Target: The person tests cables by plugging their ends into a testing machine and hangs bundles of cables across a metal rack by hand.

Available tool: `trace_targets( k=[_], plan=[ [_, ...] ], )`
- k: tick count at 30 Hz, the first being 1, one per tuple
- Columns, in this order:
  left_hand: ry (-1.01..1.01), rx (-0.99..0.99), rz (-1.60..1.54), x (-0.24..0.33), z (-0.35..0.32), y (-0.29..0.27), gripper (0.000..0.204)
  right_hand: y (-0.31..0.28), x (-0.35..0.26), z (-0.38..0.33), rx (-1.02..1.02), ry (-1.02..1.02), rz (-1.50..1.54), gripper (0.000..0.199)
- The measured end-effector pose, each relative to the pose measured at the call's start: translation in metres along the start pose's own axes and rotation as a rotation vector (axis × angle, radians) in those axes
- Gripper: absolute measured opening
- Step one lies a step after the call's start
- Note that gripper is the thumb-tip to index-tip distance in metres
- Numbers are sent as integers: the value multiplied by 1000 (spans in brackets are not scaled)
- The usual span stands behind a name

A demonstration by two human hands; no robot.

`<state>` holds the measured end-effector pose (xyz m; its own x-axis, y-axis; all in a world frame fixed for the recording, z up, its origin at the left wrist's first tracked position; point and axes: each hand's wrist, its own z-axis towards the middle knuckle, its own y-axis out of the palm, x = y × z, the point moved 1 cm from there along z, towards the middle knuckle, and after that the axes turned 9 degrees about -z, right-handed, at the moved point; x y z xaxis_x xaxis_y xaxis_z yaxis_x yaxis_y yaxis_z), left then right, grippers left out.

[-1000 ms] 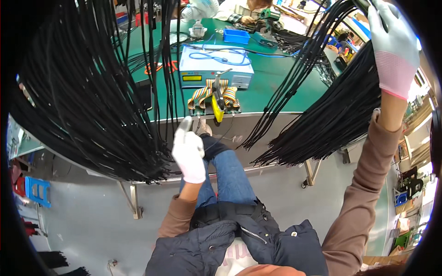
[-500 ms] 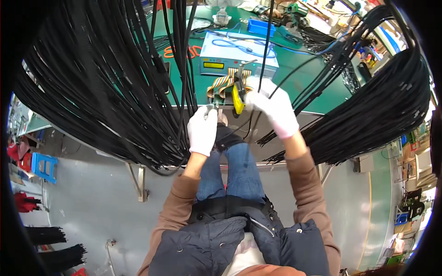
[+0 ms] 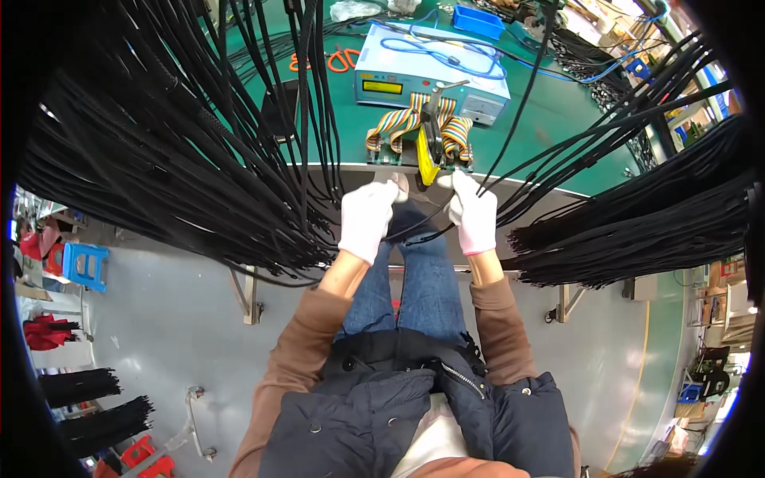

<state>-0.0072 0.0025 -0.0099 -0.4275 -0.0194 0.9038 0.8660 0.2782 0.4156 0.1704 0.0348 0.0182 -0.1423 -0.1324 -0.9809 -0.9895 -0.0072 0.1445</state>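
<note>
Green counter (image 3: 558, 119) half hidden behind hanging black cables (image 3: 199, 159). Left hand (image 3: 366, 219) and right hand (image 3: 473, 215), gloved, at counter's edge, gripping one black cable (image 3: 421, 231) sagging between them; fingertips obscured near yellow-handled clamp (image 3: 426, 155).

Cable bundles are crowding a green workbench (image 3: 335, 111) on a factory floor.

Thick bunches of black cables (image 3: 159, 159) are hanging down on the left, and more (image 3: 637, 231) are sagging on the right. A pale blue tester box (image 3: 430, 76) is sitting on the bench beside orange-handled scissors (image 3: 331, 60), with a blue tray (image 3: 478, 20) lying behind it. A blue stool (image 3: 80, 263) is standing on the grey floor (image 3: 159, 334) at far left.
</note>
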Motion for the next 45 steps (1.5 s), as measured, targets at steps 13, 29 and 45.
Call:
trace_targets(
  k=[13, 29, 45],
  plan=[
    [-754, -285, 51, -48, -31, -10, 35, -7, 8, -35, 148, -452, -275, 22],
    [-484, -308, -9, -63, -77, 19, 24, -61, 26, -51, -264, -519, -866, 29],
    [-106, -55, -126, -18, -26, 3, 28, -21, 19, -11, -649, 87, 1033, 23]
  ],
)
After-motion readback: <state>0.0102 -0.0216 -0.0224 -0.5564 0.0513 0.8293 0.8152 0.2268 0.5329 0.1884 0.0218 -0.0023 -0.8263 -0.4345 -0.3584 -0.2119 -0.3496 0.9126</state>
